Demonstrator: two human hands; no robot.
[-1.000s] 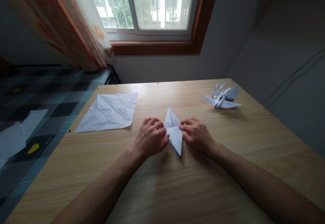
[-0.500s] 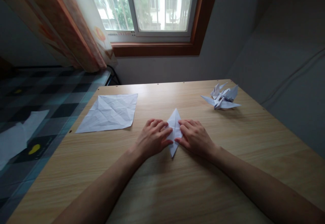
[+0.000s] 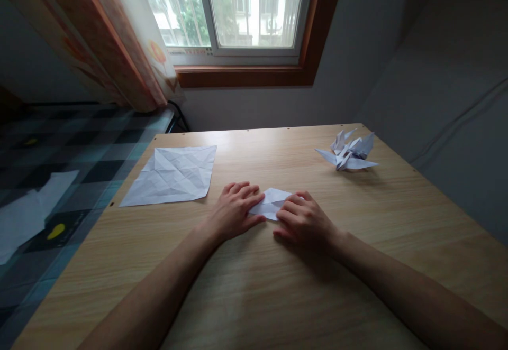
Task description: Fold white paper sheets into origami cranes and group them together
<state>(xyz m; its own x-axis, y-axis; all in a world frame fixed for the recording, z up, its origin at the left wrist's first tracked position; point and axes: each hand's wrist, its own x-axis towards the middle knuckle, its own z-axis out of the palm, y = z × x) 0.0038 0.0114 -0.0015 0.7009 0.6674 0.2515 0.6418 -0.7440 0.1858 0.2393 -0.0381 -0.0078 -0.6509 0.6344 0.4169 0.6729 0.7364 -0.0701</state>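
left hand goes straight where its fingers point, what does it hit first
The small folded white paper piece that the left hand touches; beyond it, probably the fingertips of the right hand.

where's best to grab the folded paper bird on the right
Pinch the raised middle of the paper bird from above: it stands up off the table, while its thin pointed wings spread out low and would likely bend.

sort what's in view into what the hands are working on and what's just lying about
In hand: small folded paper, pressed under left hand and right hand.
Lying about: creased open sheet at left; folded paper figures at right.
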